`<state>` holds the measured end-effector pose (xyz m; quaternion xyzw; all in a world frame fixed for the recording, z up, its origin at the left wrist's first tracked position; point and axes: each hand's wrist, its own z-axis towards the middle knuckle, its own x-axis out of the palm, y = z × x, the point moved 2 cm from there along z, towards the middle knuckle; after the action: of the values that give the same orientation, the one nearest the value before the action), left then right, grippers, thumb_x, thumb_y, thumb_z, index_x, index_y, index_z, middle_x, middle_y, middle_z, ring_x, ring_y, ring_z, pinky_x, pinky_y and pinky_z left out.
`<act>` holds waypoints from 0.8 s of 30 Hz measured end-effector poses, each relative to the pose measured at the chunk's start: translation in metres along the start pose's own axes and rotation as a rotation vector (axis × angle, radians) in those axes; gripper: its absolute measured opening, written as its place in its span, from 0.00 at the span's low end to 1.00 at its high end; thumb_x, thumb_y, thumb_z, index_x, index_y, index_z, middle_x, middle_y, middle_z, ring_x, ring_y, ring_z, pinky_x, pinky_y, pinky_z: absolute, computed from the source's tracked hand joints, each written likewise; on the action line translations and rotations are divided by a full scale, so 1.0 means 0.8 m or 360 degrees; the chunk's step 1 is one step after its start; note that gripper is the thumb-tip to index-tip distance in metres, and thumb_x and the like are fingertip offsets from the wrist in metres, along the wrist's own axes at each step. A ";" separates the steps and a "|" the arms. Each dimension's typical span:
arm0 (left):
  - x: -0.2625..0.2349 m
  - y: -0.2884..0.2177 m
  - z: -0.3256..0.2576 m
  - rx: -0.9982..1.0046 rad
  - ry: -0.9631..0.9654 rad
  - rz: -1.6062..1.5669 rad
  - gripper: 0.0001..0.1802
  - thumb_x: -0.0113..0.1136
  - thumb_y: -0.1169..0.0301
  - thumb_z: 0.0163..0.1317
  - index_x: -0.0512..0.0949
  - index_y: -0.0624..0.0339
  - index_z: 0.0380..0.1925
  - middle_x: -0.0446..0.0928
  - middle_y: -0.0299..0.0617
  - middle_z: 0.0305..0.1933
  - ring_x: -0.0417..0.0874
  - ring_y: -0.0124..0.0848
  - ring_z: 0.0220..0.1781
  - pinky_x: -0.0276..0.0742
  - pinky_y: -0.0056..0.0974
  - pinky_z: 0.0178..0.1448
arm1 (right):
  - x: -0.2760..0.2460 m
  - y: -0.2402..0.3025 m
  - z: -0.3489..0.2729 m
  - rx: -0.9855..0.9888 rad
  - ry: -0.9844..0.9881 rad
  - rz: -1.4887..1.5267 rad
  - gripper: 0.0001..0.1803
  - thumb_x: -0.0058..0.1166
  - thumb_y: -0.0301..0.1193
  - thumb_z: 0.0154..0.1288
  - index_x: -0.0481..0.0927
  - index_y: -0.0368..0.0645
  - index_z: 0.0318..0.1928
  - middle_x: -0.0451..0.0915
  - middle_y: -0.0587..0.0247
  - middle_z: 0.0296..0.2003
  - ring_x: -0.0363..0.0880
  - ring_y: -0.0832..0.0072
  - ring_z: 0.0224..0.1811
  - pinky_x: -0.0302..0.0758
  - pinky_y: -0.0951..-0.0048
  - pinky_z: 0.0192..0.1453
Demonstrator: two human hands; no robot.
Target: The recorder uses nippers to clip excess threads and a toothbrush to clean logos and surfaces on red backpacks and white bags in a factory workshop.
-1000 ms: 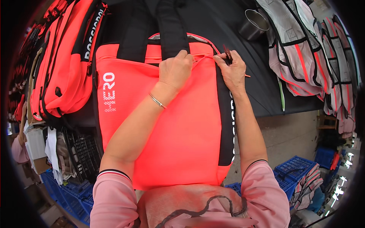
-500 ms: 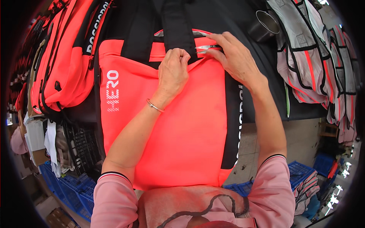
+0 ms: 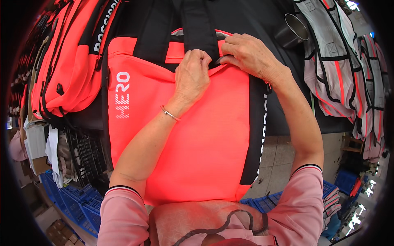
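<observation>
- Head view: a coral-red bag (image 3: 184, 135) is being draped over the near edge of the dark surface (image 3: 262, 24).
- Its far top edge is being pinched by the left hand (image 3: 192, 76) and right hand (image 3: 248, 55), both closed on fabric beside the black strap (image 3: 199, 24).
- It is being judged soft, light, floppy; best gripped at that seam.

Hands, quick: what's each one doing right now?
Left hand: closed, pinching the top edge of the orange bag beside the black strap.
Right hand: fingers curled, gripping the same top edge.
</observation>
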<state>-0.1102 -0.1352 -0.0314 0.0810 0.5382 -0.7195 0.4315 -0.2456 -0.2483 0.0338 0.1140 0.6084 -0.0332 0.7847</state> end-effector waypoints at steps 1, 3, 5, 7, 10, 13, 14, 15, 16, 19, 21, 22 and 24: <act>-0.002 0.000 -0.002 0.0000 -0.0005 0.0004 0.03 0.55 0.76 0.66 0.73 0.64 0.34 0.76 0.45 0.33 0.78 0.42 0.34 0.73 0.42 0.37 | -0.001 0.001 -0.001 0.0034 -0.0001 0.0008 0.13 0.63 0.38 0.60 0.78 0.40 0.34 0.79 0.62 0.35 0.80 0.63 0.40 0.76 0.63 0.45; -0.004 -0.010 -0.005 0.0169 -0.0071 -0.0107 0.04 0.58 0.75 0.63 0.73 0.63 0.33 0.75 0.44 0.33 0.78 0.44 0.35 0.73 0.44 0.38 | -0.003 -0.003 -0.007 0.0073 0.0000 0.0005 0.15 0.63 0.39 0.60 0.78 0.39 0.33 0.79 0.62 0.34 0.80 0.62 0.39 0.76 0.63 0.44; -0.010 -0.042 -0.034 0.0830 0.0154 0.0192 0.05 0.61 0.75 0.60 0.73 0.61 0.31 0.75 0.41 0.35 0.80 0.44 0.41 0.75 0.47 0.42 | -0.003 -0.017 -0.021 0.0620 -0.0125 0.0475 0.16 0.64 0.40 0.60 0.80 0.39 0.36 0.80 0.60 0.33 0.80 0.63 0.36 0.76 0.65 0.42; -0.009 -0.071 -0.080 0.1183 0.0368 -0.0211 0.07 0.63 0.75 0.58 0.73 0.59 0.30 0.75 0.41 0.36 0.80 0.44 0.48 0.76 0.49 0.47 | 0.004 -0.030 -0.023 0.0771 -0.0316 0.0815 0.19 0.66 0.42 0.60 0.81 0.38 0.40 0.81 0.60 0.32 0.80 0.69 0.34 0.75 0.70 0.40; -0.014 -0.084 -0.096 0.1351 0.0714 -0.0615 0.07 0.63 0.74 0.59 0.73 0.58 0.30 0.75 0.42 0.37 0.80 0.44 0.52 0.76 0.49 0.53 | 0.016 -0.031 -0.017 0.1149 -0.0679 0.0984 0.26 0.69 0.45 0.57 0.81 0.35 0.45 0.79 0.64 0.32 0.76 0.78 0.34 0.74 0.75 0.42; -0.021 -0.060 -0.048 0.0940 0.0137 -0.0459 0.05 0.63 0.75 0.61 0.76 0.62 0.33 0.77 0.44 0.39 0.82 0.43 0.48 0.79 0.45 0.50 | 0.031 -0.037 -0.026 0.1227 -0.0785 0.1038 0.27 0.69 0.45 0.57 0.81 0.35 0.47 0.80 0.63 0.32 0.77 0.77 0.35 0.75 0.74 0.43; -0.021 -0.058 -0.017 0.0730 -0.0029 -0.0371 0.05 0.63 0.76 0.61 0.78 0.62 0.37 0.78 0.45 0.40 0.83 0.42 0.44 0.80 0.42 0.47 | 0.035 -0.038 -0.034 0.1307 -0.0765 0.1022 0.26 0.68 0.44 0.58 0.81 0.35 0.48 0.81 0.63 0.33 0.77 0.77 0.35 0.75 0.74 0.44; -0.026 -0.053 0.015 0.0513 -0.0199 -0.0254 0.08 0.63 0.78 0.61 0.80 0.63 0.41 0.79 0.45 0.41 0.83 0.41 0.40 0.82 0.40 0.44 | 0.038 -0.037 -0.036 0.1307 -0.0776 0.1034 0.26 0.68 0.44 0.58 0.81 0.35 0.48 0.81 0.63 0.33 0.77 0.77 0.35 0.75 0.74 0.44; -0.028 -0.031 0.037 0.0510 -0.0131 -0.0109 0.10 0.63 0.79 0.60 0.82 0.61 0.42 0.80 0.46 0.40 0.83 0.39 0.37 0.81 0.37 0.40 | 0.038 -0.034 -0.036 0.1325 -0.0774 0.1094 0.26 0.67 0.44 0.59 0.82 0.35 0.48 0.81 0.63 0.34 0.78 0.76 0.35 0.76 0.73 0.44; -0.029 -0.001 0.059 0.0560 0.0032 0.0140 0.12 0.63 0.80 0.59 0.84 0.60 0.43 0.81 0.44 0.38 0.84 0.37 0.33 0.81 0.36 0.37 | 0.041 -0.036 -0.038 0.1330 -0.0754 0.1107 0.25 0.66 0.44 0.60 0.82 0.36 0.48 0.80 0.61 0.35 0.79 0.74 0.37 0.76 0.72 0.46; -0.024 0.000 0.061 0.0605 0.0142 0.0242 0.11 0.64 0.79 0.59 0.85 0.59 0.42 0.81 0.43 0.36 0.84 0.37 0.33 0.81 0.36 0.37 | 0.046 -0.035 -0.039 0.1331 -0.0726 0.1071 0.25 0.66 0.44 0.60 0.82 0.36 0.48 0.80 0.60 0.36 0.79 0.73 0.38 0.77 0.71 0.47; -0.021 0.001 0.062 0.0637 0.0210 0.0334 0.09 0.64 0.77 0.58 0.85 0.60 0.40 0.81 0.43 0.34 0.84 0.38 0.32 0.81 0.36 0.36 | 0.046 -0.034 -0.039 0.1292 -0.0756 0.1034 0.25 0.65 0.44 0.61 0.82 0.36 0.49 0.80 0.58 0.38 0.79 0.71 0.40 0.77 0.71 0.48; -0.018 -0.004 0.067 0.0671 0.0281 0.0422 0.08 0.65 0.76 0.58 0.85 0.60 0.38 0.81 0.42 0.32 0.84 0.39 0.31 0.80 0.37 0.35 | 0.044 -0.033 -0.038 0.1259 -0.0784 0.0996 0.25 0.65 0.45 0.61 0.81 0.37 0.49 0.79 0.57 0.39 0.79 0.70 0.41 0.77 0.70 0.50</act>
<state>-0.0852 -0.1723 0.0013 0.3012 0.3966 -0.7431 0.4470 -0.2708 -0.2642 -0.0108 0.5636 0.2857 -0.0501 0.7735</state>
